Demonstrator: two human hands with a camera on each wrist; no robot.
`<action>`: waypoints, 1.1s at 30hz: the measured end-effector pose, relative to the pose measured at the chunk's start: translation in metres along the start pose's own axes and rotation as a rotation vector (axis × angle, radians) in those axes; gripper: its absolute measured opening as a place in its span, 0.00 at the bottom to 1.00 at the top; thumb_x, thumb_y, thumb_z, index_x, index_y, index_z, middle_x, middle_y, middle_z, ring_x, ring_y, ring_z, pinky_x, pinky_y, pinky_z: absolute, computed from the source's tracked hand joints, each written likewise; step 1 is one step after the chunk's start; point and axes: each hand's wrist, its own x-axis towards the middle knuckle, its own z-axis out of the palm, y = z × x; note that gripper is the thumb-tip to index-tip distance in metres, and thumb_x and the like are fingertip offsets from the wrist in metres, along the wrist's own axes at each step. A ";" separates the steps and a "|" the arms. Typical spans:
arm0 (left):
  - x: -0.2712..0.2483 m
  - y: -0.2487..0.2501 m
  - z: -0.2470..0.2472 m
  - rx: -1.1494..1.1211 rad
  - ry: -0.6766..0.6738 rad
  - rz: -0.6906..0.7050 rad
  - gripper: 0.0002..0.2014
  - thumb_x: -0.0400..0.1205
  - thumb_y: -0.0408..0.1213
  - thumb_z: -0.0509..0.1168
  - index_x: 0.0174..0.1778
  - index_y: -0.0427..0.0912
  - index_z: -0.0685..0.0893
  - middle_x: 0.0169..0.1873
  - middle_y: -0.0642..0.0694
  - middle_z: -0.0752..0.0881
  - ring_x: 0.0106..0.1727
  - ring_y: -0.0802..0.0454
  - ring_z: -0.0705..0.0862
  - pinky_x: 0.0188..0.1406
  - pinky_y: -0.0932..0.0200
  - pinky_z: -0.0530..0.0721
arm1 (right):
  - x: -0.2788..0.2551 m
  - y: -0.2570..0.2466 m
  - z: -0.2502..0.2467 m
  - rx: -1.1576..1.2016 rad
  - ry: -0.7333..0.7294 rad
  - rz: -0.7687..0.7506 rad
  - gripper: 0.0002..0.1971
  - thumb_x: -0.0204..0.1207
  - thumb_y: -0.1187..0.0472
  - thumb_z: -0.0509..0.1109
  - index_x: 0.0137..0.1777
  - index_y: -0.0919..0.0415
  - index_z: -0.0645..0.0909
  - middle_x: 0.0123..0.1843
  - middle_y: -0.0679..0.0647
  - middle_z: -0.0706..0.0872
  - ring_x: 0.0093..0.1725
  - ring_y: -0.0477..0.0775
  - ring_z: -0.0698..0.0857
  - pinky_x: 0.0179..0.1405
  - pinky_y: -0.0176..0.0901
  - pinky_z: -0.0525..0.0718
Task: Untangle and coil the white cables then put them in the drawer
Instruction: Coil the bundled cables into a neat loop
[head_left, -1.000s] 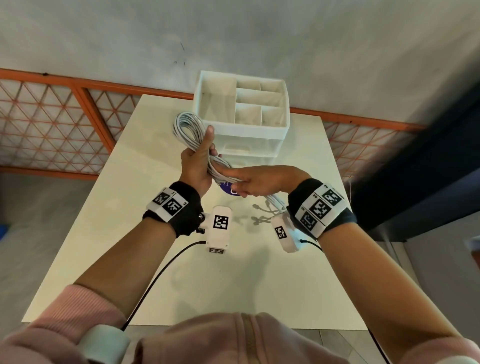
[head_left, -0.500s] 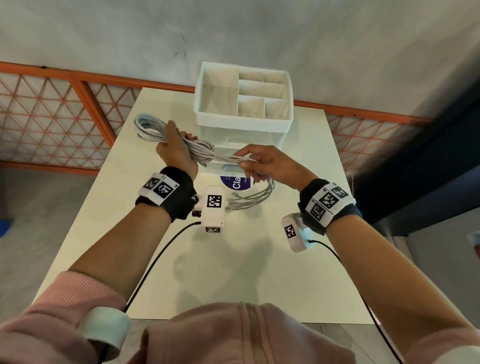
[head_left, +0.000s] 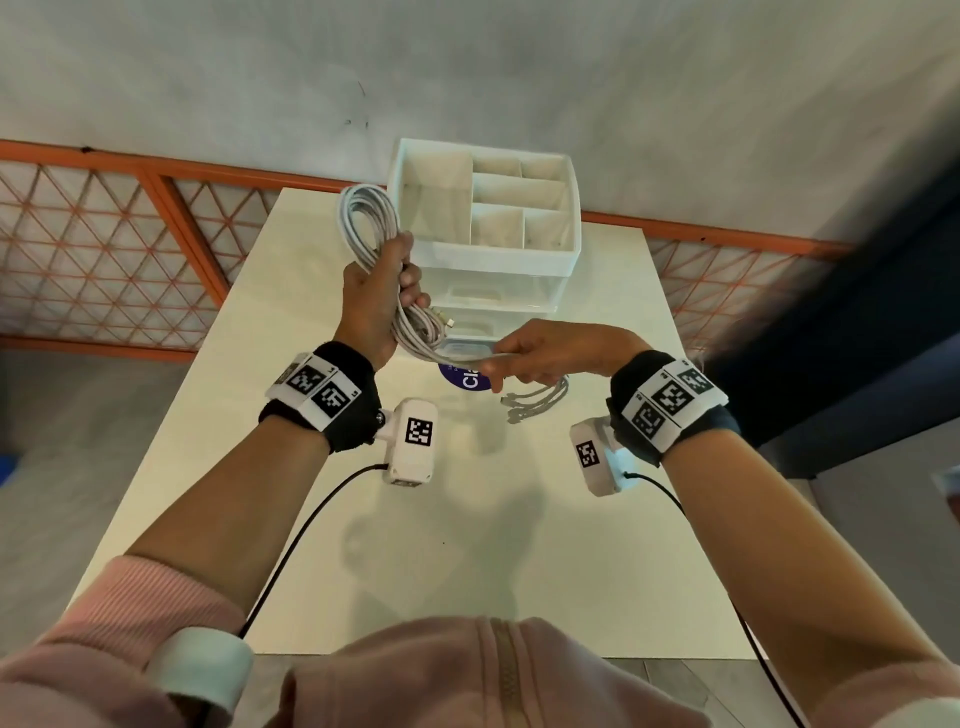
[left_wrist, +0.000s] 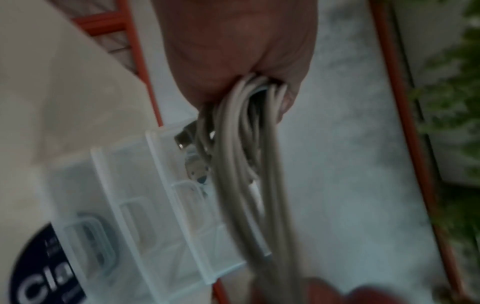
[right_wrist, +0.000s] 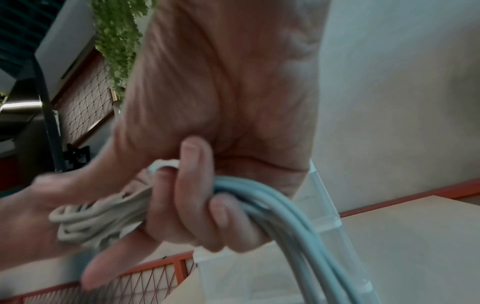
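Fencing (head_left: 104, 249) of orange mesh fills the upper left of the frame, behind the pale desk (head_left: 467, 545).

My left hand (head_left: 374, 306) sits left of centre, fist curled round the cables (head_left: 363, 228). Their smooth white loops rise above my knuckles toward the upper middle and hang in a bundle below the fist. From the left wrist I see round, rubbery strands crowding out of my palm (left_wrist: 241, 127), with a metal plug tip (left_wrist: 183, 137) among them.

From that fist the bundle runs down and to the right, long axis slanting across the centre of the frame, into my right hand (head_left: 550, 353). That hand pinches the strands between thumb and curled fingers (right_wrist: 197, 185). Beyond it the loose tails (head_left: 535, 400) with small plug ends trail toward the desk; I cannot tell whether they touch it.

So the uncoiled length lies on the right side, nearest my right hand, while the coil is gathered in my left. I judge the next wrap calls for the right hand to carry the tails up and over to the left, onto the loops.

Drawers (head_left: 493, 306) stand just behind both hands, centre frame: a translucent plastic unit with a white divided tray on top. The fronts look closed as far as I can tell, so a drawer would have to open before the coil goes in. A dark round sticker (head_left: 467, 379) lies on the desk under my right fingers.
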 end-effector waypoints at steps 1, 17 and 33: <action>-0.001 0.000 0.000 0.047 -0.013 0.022 0.15 0.81 0.37 0.65 0.28 0.45 0.71 0.15 0.54 0.68 0.16 0.58 0.62 0.21 0.63 0.70 | -0.003 -0.001 -0.001 0.014 -0.014 0.015 0.23 0.78 0.39 0.61 0.41 0.58 0.86 0.29 0.55 0.63 0.28 0.51 0.61 0.28 0.37 0.62; -0.027 -0.006 0.016 0.364 -0.346 -0.077 0.17 0.83 0.36 0.63 0.27 0.45 0.71 0.17 0.53 0.68 0.18 0.57 0.65 0.25 0.62 0.76 | -0.022 -0.039 -0.034 0.030 0.250 -0.155 0.15 0.66 0.63 0.81 0.49 0.69 0.82 0.48 0.68 0.89 0.42 0.62 0.84 0.44 0.45 0.81; -0.037 -0.001 0.030 0.336 -0.453 -0.191 0.15 0.84 0.40 0.61 0.37 0.35 0.86 0.26 0.38 0.87 0.26 0.47 0.86 0.37 0.55 0.90 | -0.009 -0.050 -0.023 -0.267 0.632 -0.479 0.42 0.45 0.59 0.89 0.47 0.62 0.59 0.39 0.41 0.63 0.33 0.43 0.64 0.30 0.30 0.69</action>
